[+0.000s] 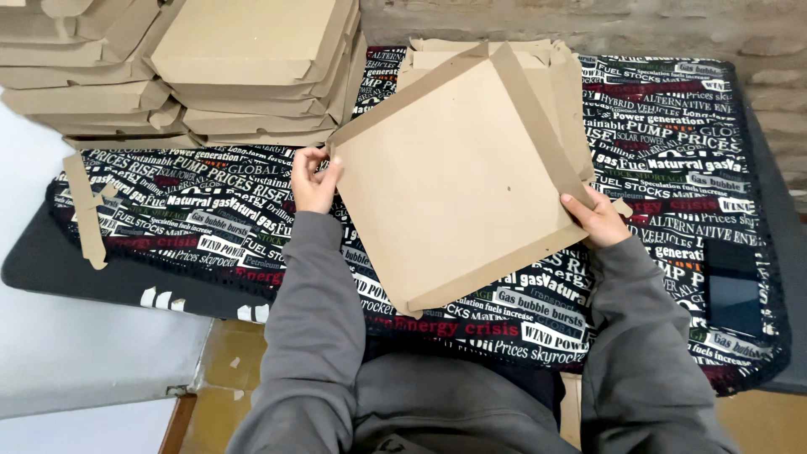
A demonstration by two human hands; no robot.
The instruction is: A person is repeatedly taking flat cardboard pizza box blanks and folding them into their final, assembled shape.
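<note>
Surface: printed black cloth (672, 168) covers your table.
Cardboard sheet (454, 176): tilted above the cloth, between your hands.
Left hand (313, 181): fingers pinched shut on its left corner.
Right hand (598, 220): fingers closed on its right edge.
Beyond: folded boxes (168, 67) stacked far-left.
Risk: the raised flaps may spring flat if your pinch loosens.
</note>
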